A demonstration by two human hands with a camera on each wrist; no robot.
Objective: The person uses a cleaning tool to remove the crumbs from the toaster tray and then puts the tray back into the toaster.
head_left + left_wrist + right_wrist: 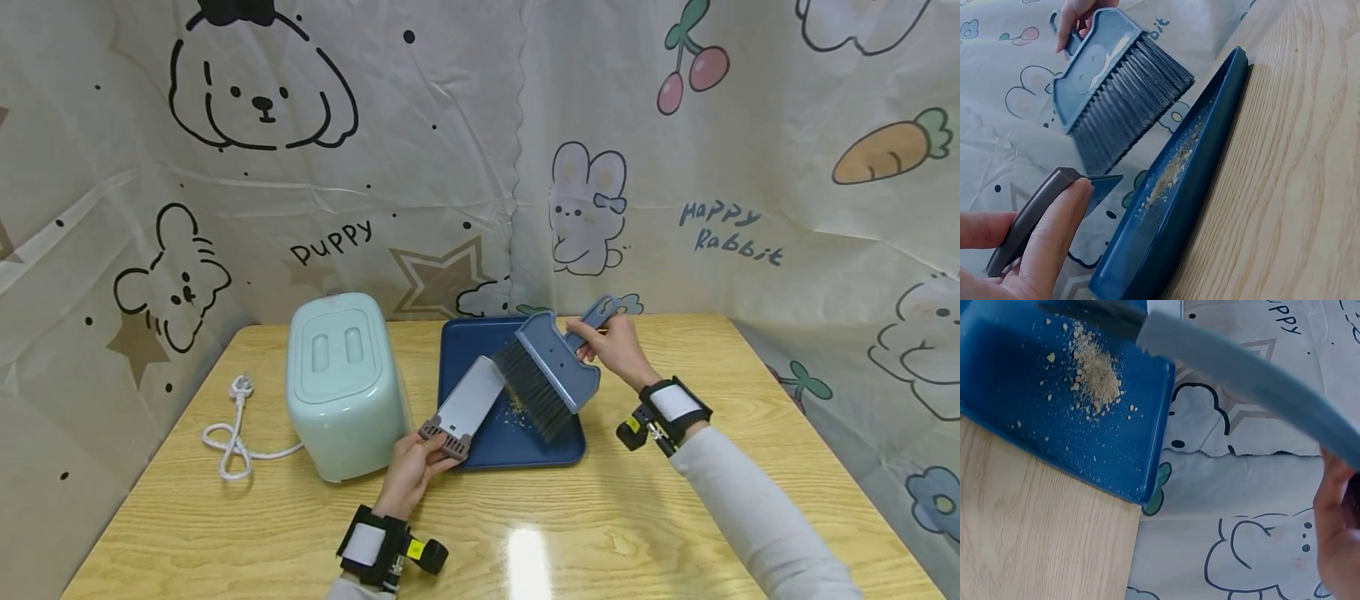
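While the left grip (411, 468) pinches one flat panel (474, 395) over one blue tray (525, 455) of crumbs (1094, 375), the right grip (621, 346), curled closed, holds one brush (557, 362) above it; I see one mint toaster (341, 379) alongside on the bench (600, 533).

The head camera looks forward and down from above the pale wooden counter (600, 525); the left wrist's looks low, the right's steeply down — both close, sharing the blue rectangular tray (1129, 453).
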